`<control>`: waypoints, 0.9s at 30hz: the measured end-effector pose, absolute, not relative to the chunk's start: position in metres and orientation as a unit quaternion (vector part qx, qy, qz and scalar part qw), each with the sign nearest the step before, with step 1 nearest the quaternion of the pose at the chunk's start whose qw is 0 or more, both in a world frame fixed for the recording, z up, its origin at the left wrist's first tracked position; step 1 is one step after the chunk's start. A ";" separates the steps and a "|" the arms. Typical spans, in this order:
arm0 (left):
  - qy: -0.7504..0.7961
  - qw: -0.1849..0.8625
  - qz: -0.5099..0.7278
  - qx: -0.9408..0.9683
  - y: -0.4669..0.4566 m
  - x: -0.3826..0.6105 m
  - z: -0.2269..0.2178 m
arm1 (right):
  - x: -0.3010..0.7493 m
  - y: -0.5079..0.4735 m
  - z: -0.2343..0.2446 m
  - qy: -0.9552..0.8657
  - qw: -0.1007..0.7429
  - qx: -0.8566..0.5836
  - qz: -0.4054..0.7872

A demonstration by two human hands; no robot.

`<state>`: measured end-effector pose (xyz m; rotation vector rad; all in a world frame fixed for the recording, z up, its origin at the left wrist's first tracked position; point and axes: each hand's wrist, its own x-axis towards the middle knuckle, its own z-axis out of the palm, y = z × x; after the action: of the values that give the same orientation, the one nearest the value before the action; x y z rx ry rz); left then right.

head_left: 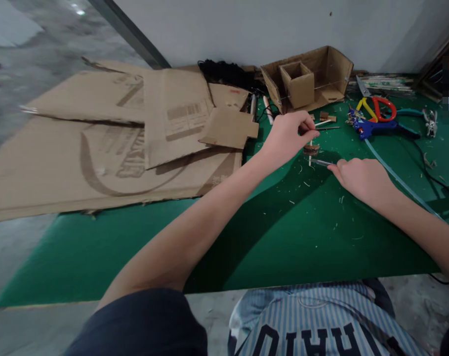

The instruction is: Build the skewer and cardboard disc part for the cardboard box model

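Observation:
My left hand (289,134) reaches across the green mat (142,247) with its fingers pinched on a thin white stick (310,154) that stands upright through a small brown cardboard disc (311,149). My right hand (359,175) lies low on the mat just to the right, fingers curled around a slim grey rod (320,161) whose tip points at the foot of the stick. A few short sticks (326,123) lie just beyond the left hand's fingers.
Flattened cardboard sheets (109,138) cover the mat's left. An open cardboard box (309,79) with a smaller box inside stands at the back. Red and yellow scissors (380,109), a blue tool (372,127), cables and a pale blue strip (398,180) lie at right. Shavings litter the mat.

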<state>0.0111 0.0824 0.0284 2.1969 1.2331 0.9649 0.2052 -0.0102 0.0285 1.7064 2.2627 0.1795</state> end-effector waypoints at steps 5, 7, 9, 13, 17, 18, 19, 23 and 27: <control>0.452 0.219 0.350 0.791 0.080 0.010 0.029 | 0.211 -0.011 0.022 0.793 0.139 0.590 0.065; 0.455 0.223 0.354 0.786 0.079 0.010 0.029 | 0.213 -0.008 0.023 0.787 0.120 0.600 0.079; 0.455 0.224 0.357 0.784 0.079 0.010 0.029 | 0.213 -0.005 0.023 0.779 0.108 0.611 0.088; 0.457 0.229 0.359 0.781 0.079 0.010 0.028 | 0.213 -0.003 0.022 0.780 0.122 0.609 0.074; 0.453 0.238 0.360 0.780 0.080 0.009 0.027 | 0.213 -0.007 0.019 0.792 0.152 0.588 0.064; 0.452 0.238 0.361 0.780 0.080 0.008 0.027 | 0.213 -0.008 0.018 0.793 0.152 0.586 0.067; 0.452 0.238 0.362 0.780 0.080 0.008 0.027 | 0.214 -0.008 0.019 0.793 0.147 0.587 0.072; 0.448 0.234 0.366 0.782 0.081 0.009 0.026 | 0.214 -0.008 0.023 0.787 0.116 0.599 0.091; 0.441 0.231 0.365 0.787 0.083 0.010 0.024 | 0.213 -0.004 0.025 0.781 0.113 0.608 0.086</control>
<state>0.0104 0.0830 0.0244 2.1631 1.2134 1.0042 0.2127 -0.0040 0.0249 1.7852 2.2915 0.2531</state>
